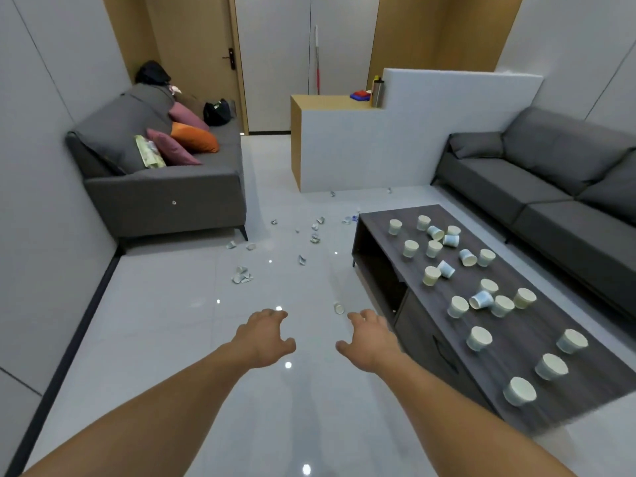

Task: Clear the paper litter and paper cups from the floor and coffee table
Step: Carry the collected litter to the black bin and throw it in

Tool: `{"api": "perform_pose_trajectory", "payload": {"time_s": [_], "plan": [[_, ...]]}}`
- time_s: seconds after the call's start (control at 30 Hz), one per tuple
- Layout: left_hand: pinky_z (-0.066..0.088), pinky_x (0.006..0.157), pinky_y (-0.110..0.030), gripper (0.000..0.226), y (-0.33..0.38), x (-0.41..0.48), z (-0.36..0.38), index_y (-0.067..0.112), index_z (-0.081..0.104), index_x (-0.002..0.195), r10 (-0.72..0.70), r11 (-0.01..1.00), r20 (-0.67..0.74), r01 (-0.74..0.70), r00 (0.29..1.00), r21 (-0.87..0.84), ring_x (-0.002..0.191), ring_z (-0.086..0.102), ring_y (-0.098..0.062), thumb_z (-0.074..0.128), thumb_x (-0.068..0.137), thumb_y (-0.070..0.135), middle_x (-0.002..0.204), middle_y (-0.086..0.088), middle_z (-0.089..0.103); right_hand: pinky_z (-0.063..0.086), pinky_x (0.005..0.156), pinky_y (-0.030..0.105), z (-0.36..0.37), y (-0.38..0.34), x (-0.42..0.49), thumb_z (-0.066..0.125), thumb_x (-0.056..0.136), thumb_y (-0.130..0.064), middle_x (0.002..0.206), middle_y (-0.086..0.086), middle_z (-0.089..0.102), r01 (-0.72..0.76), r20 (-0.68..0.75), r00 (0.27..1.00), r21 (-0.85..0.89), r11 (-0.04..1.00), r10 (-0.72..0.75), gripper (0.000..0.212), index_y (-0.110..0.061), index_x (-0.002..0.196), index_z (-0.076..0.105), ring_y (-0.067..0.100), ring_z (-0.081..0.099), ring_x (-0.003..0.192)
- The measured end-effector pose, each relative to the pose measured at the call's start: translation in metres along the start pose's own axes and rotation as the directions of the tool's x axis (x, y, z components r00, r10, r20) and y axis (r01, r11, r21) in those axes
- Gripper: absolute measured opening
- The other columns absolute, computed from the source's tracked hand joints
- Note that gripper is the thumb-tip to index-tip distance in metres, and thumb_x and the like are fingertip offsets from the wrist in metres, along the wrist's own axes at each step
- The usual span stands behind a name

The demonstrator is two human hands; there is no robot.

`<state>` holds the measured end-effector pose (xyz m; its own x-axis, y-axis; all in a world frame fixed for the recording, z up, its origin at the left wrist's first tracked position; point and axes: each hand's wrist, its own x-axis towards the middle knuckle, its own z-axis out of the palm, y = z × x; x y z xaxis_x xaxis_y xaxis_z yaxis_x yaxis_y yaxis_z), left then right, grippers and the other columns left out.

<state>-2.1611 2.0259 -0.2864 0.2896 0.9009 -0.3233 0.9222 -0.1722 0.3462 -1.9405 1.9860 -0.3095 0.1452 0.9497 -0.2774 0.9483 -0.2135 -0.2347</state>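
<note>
I had both arms stretched out in front of me, low over the floor (165, 339); my left hand (265, 339) hung palm down with its fingers spread and loosely bent, and my right hand (370, 342) matched it; neither one held or touched anything.

By my reckoning the job had barely begun, if at all. The coffee table (530, 342) to my right was covered along its whole length with paper cups (479, 338); most stood mouth down, and a few in the middle lay tipped on their sides. One small cup (338, 308) lay on the tiles just beyond my right fingertips, close to the table's near corner. Further off, the paper litter (242, 275) was strewn in crumpled bits across the open floor between the grey sofa (165, 197) on the left and the table's far end; a couple of scraps lay right up against the white partition (344, 149) at the back.

So everything was left to do — the cups on the table, the stray one by my hand, the scattered scraps. I could see no bin or bag for them anywhere ahead; the nearest thing to reach for was that lone cup on the floor.
</note>
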Motion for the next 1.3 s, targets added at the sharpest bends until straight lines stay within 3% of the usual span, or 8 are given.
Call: {"api": "perform_pose_trajectory", "payload": {"time_s": [0.27,0.67,0.8,1.1,1.3], "plan": [[0.033,0.108,-0.04,0.071,0.011,0.138,-0.019,0.022,0.028,0.148,-0.039,0.999,0.07,0.04,0.997,-0.006,0.138,0.028,-0.023,0.055,0.087,0.047,0.151,-0.001,0.032,0.036,0.105,0.043,-0.027,0.026,0.126,0.051,0.09,-0.053,0.152,0.002,0.025,-0.034,0.063,0.997,-0.022,0.999,0.035,0.077,-0.024,0.154,0.019,0.026,0.026,0.138],[0.033,0.109,-0.041,0.073,0.022,0.408,-0.101,0.02,0.028,0.149,0.102,0.994,0.102,-0.097,0.99,-0.048,0.139,0.028,-0.025,0.054,0.087,0.048,0.153,-0.003,0.03,0.043,0.1,0.043,-0.082,0.025,0.359,0.051,0.088,-0.058,0.148,0.001,0.028,-0.138,0.084,0.987,0.0,0.99,0.138,0.073,-0.023,0.148,0.03,0.025,0.029,0.134],[0.032,0.109,-0.041,0.072,0.03,0.476,-0.116,0.02,0.027,0.149,0.108,0.994,0.15,-0.105,0.983,-0.026,0.139,0.027,-0.026,0.053,0.088,0.047,0.153,-0.004,0.03,0.044,0.1,0.042,-0.091,0.033,0.423,0.052,0.088,-0.058,0.15,0.001,0.025,-0.166,0.129,0.979,0.037,0.985,0.16,0.077,-0.021,0.151,0.026,0.025,0.029,0.134],[0.032,0.109,-0.039,0.071,0.046,0.647,-0.087,0.022,0.028,0.148,-0.027,1.0,0.287,0.026,0.957,0.008,0.138,0.029,-0.023,0.053,0.087,0.048,0.151,-0.001,0.032,0.038,0.105,0.041,-0.075,0.093,0.613,0.052,0.091,-0.052,0.152,0.002,0.026,-0.171,0.266,0.954,0.103,0.98,0.139,0.074,-0.021,0.152,0.024,0.025,0.029,0.137],[0.033,0.107,-0.035,0.07,0.053,0.765,-0.038,0.021,0.03,0.148,-0.129,0.989,0.4,0.144,0.907,-0.008,0.137,0.03,-0.021,0.054,0.087,0.047,0.151,-0.001,0.032,0.037,0.103,0.04,-0.03,0.148,0.723,0.051,0.091,-0.049,0.15,0.004,0.029,-0.195,0.423,0.896,0.105,0.975,0.134,0.072,-0.021,0.151,0.024,0.026,0.03,0.134]]}}
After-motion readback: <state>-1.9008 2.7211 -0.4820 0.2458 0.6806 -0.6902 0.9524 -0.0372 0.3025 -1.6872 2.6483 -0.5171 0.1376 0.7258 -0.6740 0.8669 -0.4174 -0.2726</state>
